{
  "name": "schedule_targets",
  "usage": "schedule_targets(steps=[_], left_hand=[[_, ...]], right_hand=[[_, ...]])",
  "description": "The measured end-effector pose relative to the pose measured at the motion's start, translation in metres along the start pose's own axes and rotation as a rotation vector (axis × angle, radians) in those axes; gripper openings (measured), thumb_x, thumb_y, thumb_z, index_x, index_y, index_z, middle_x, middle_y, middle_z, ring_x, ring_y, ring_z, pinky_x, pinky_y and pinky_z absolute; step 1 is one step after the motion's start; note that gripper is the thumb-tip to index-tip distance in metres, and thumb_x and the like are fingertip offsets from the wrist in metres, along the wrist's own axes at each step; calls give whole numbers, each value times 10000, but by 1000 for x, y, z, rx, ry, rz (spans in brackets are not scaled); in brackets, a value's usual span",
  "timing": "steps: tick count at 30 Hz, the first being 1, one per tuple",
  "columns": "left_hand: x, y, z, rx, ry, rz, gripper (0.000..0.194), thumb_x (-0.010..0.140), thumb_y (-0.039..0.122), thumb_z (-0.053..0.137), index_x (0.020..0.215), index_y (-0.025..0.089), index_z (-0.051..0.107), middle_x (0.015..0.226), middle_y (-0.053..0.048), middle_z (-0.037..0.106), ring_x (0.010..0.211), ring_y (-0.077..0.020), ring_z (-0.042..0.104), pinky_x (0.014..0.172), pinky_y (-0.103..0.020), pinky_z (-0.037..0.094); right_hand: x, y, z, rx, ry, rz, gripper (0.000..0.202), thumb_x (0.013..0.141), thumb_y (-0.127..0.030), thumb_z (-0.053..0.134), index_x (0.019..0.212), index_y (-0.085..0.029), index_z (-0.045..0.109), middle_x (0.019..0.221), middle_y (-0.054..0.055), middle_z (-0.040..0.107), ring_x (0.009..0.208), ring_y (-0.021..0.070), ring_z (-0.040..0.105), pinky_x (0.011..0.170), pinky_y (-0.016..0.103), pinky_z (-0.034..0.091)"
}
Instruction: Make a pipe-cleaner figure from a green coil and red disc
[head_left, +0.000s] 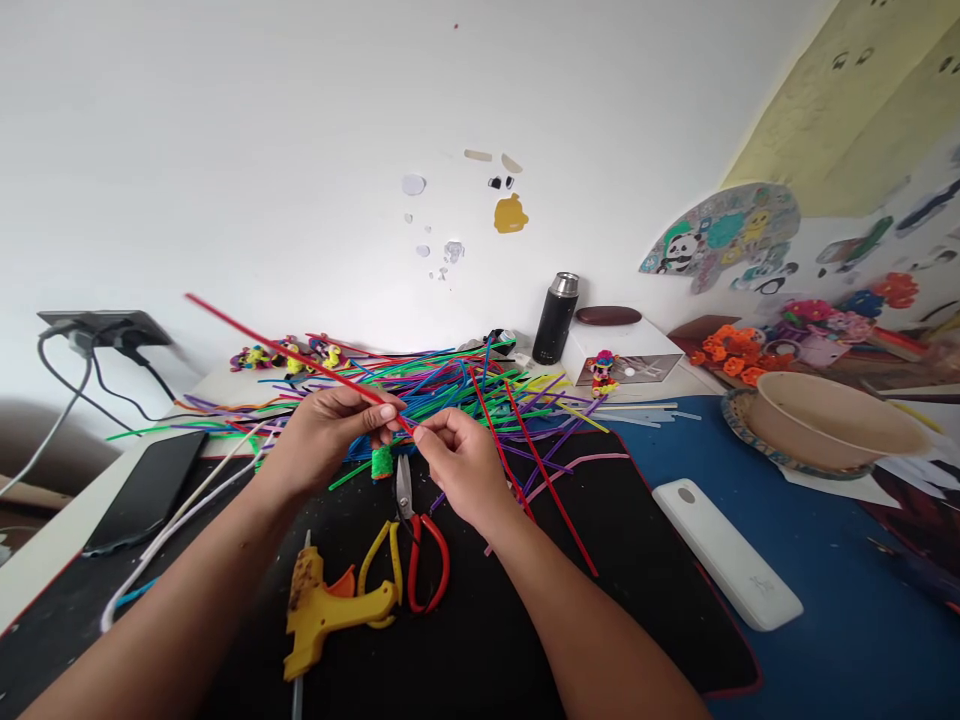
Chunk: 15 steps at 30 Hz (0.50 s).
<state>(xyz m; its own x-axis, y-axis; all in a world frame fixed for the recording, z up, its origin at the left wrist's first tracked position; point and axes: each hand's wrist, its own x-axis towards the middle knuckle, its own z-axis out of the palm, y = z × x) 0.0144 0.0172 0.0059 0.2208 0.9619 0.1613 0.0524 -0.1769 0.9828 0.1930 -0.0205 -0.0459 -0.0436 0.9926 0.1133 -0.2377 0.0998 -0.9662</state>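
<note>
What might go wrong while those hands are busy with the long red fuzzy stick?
The scissors lie just below the left hand and right hand, blades pointing toward them, so a finger could get poked. The yellow glue gun lies near the left forearm; its tip might burn skin if hot, but I can't tell whether it is. The red pipe cleaner sticks out far and might snag the messy pile.

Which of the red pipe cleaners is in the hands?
The red pipe cleaner slanting up leftward, pinched by the left hand and right hand; the other red ones lie loose.
</note>
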Motion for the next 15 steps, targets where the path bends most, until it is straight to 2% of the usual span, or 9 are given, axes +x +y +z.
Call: schedule_targets(steps=[5,8,15], left_hand=[[-1,1,-2,71,-51,-15,309,684,447,1008,759,189,856,625,-32,735,539,-152,607,519,-254,496],[0,1,-4,62,-82,-35,292,681,425,1012,775,193,863,607,-22,720,534,-145,599,521,-246,490],[2,5,-2,-46,-11,-13,355,646,467,1030,754,181,851,649,-59,765,578,-182,658,518,-261,516]], right_hand=[[-6,-1,2,-182,-65,-53,147,881,-335,722,816,-225,649,614,-70,528,540,118,441,517,246,321],[-6,0,3,-185,-73,-43,143,886,-328,721,819,-223,651,616,-67,541,540,118,454,520,245,329],[-2,1,2,55,-66,2,347,911,-560,744,911,-232,630,582,-90,531,424,98,419,414,234,324]])
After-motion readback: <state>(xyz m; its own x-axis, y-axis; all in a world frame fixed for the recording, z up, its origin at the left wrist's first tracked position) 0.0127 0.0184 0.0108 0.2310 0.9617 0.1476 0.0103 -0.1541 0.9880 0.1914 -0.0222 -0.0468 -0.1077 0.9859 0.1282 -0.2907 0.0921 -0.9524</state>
